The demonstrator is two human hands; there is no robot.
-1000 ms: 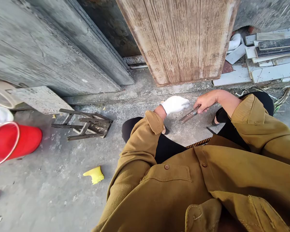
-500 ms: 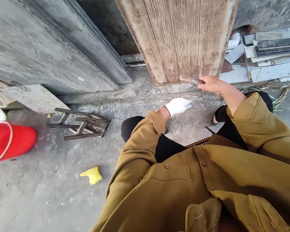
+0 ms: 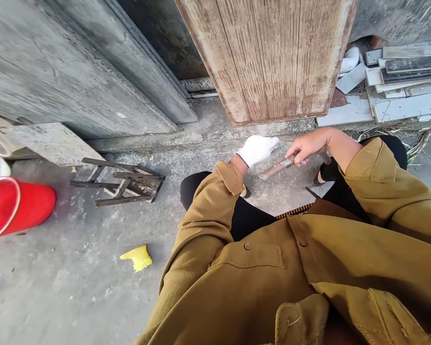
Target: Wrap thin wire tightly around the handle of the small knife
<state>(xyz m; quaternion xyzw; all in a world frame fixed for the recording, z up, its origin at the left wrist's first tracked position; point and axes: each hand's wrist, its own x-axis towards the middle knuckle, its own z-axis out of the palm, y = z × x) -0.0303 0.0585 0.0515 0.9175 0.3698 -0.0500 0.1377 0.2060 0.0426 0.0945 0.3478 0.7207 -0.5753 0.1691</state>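
Note:
My left hand point(image 3: 256, 150), in a white knitted glove, is above the concrete step with its fingers drawn together. What they hold, if anything, is hidden. Close on its right is my bare right hand point(image 3: 305, 146), its fingers wrapped round a brown tool with a grey metal band point(image 3: 274, 170). The tool's blunt, flat end points down and left; blur hides its exact kind. Beyond both hands leans a worn wooden panel point(image 3: 262, 62) with vertical grooves and patchy brown and pale streaks. Neither hand touches it.
A wooden stool point(image 3: 124, 184) lies on its side at left, near a red bucket point(image 3: 32, 203). A yellow scrap point(image 3: 139, 258) is on the concrete floor. Grey boards point(image 3: 93, 72) lean at upper left; stacked white and dark slats point(image 3: 405, 91) lie at right.
My right hand has drawn the tool down from the panel's bottom edge, and its end now points lower left. My left hand has shifted slightly left and up.

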